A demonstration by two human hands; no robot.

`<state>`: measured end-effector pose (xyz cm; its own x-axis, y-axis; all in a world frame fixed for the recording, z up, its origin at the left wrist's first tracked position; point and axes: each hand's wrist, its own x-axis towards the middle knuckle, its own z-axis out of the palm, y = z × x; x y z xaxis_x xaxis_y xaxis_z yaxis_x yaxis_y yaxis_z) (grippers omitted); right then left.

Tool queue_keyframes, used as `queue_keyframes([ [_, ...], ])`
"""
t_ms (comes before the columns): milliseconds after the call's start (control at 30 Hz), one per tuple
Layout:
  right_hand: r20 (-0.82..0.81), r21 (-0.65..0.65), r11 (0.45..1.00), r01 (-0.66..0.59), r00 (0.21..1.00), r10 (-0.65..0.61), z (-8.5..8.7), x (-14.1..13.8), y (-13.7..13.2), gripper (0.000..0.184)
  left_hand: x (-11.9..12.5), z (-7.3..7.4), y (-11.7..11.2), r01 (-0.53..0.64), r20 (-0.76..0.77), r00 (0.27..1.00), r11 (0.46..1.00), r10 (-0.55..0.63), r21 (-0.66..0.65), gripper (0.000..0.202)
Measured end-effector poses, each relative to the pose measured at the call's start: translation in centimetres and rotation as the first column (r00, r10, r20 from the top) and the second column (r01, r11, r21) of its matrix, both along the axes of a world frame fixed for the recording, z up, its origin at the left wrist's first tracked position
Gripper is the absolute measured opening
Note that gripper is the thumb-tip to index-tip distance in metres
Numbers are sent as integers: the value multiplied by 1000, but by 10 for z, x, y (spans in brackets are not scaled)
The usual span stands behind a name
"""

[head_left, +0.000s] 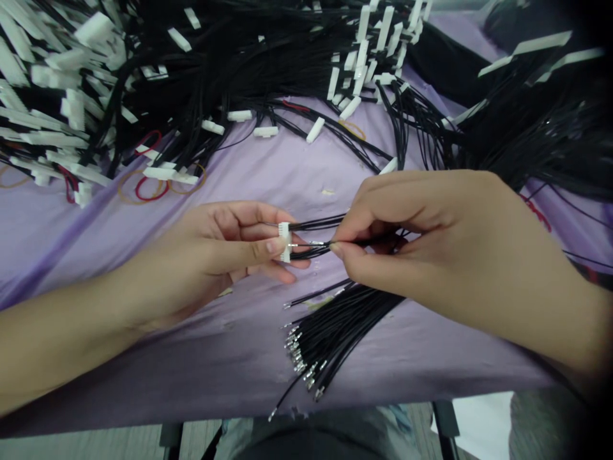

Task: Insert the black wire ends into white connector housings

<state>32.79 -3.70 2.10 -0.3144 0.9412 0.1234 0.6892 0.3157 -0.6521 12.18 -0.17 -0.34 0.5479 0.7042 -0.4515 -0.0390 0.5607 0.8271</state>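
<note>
White plastic takes centre stage: a small connector housing [285, 243] is pinched in the person's left hand [211, 255], with the thumb pressed across its face and the curled fingers backing it, a firm, closed grip right over the lavender cloth [297, 185]. Black wires run out of that housing toward the right. And here comes the right hand [431, 249] with its thumb and forefinger [338, 250] closed tight on a single black wire [320, 246], its bright metal crimped tip [311, 243] held just beside the housing, and from this angle it's not visibly inside. The two hands nearly meet around the wires, the other right-hand fingers curled loosely underneath. Just below them, a loose bundle of black wires [330, 332] fans across the cloth, silver terminals [297, 351] gathered at its lower left end. Up top, a huge heap of black wires with white connectors [215, 64] sprawls along the far side, a second dark heap of wires [536, 128] sits off to the right, and orange and red rubber bands [148, 188] lie on the cloth at the edge of the heap on the left.
</note>
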Motion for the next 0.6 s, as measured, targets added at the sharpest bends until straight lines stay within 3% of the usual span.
queue_keyframes([
  [267, -4, 30, 1000, -5, 1000, 5, 1, -1, -1, 14, 0, 0, 1, 14, 4, 1000, 999, -14, -29, 18],
  [433, -29, -3, 997, -77, 997, 76, -1, 0, 0, 11, 0, 2, 0, -4, -31, 1000, 999, 2, -45, 18],
  [600, -56, -29, 999, -46, 997, 44, 0, 0, 1, 10, 2, 4, 0, -4, -25, 1000, 998, 2, -63, 20],
])
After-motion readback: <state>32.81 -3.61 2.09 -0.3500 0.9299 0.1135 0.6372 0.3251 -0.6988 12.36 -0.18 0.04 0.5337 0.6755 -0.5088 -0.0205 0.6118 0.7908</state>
